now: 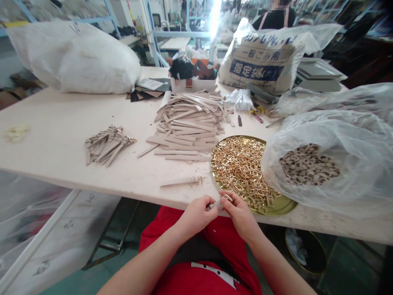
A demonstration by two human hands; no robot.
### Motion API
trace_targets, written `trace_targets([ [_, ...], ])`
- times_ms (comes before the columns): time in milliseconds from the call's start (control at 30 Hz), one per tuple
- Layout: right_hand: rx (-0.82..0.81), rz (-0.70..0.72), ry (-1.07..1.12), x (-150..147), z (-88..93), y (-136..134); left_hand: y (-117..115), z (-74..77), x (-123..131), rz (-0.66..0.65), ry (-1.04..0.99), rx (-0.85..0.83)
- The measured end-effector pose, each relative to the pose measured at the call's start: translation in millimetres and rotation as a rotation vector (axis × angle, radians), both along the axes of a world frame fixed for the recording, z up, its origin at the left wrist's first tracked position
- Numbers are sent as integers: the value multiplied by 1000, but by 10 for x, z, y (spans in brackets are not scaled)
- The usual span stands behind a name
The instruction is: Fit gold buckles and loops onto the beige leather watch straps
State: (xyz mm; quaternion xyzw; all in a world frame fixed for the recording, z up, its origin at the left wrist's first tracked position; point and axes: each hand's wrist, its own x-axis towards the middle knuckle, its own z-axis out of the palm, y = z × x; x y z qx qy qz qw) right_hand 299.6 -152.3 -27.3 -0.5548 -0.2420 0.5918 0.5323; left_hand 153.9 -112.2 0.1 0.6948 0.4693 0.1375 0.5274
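Observation:
My left hand (199,214) is closed around a short beige strap (215,203) at the table's front edge. Fingers of my right hand (241,214) pinch a gold buckle (227,197) at the strap's end; how the two join is too small to tell. Just beyond my hands lies a single strap with a buckle (181,181). To the right, a round gold tray (285,205) holds a heap of loose gold buckles (241,164). A large pile of plain beige strips (188,123) lies ahead, and a smaller bunch of buckled straps (107,145) is at the left.
A clear plastic bag (353,135) of small beige loops (308,164) stands right of the tray. Big white sacks (76,57) and a printed bag (260,57) sit at the back, with a scale (319,71). A person (276,16) is in the background.

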Motion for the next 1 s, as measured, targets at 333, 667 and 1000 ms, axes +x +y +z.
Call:
trace_targets([
  [333, -61, 77, 292, 13, 13, 2, 35, 7, -80, -2, -27, -132],
  [667, 86, 101, -424, 10, 18, -38, 80, 36, -187, -123, -98, -178],
  [1000, 133, 208, -656, -15, -6, -88, 76, -125, -133, 17, -252, -452],
])
